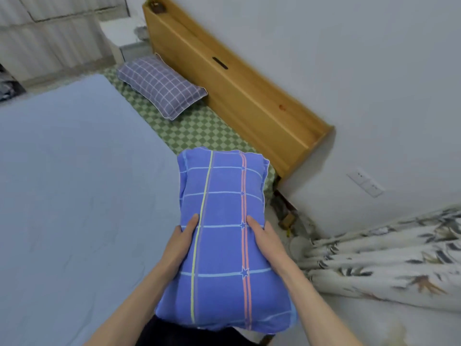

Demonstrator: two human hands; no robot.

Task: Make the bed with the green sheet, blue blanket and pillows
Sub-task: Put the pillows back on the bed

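To your right a wooden headboard (239, 96) runs along the white wall (349, 58), and a leaf-print curtain (389, 260) bunches at the near right below a wall socket (365, 182). The blue blanket (74, 183) lies flat over the left of the bed, leaving a strip of green checked sheet (197, 132) bare beside the headboard. On that strip, at the far end, a purple grid pillow (162, 87) rests against the headboard. You hold a blue plaid pillow (222, 236), with a yellow stripe and a pink starred band running its length, above the near end of the strip. Your left hand (180, 242) and right hand (264, 239) clasp its two long sides, thumbs flat on top, other fingers hidden beneath.
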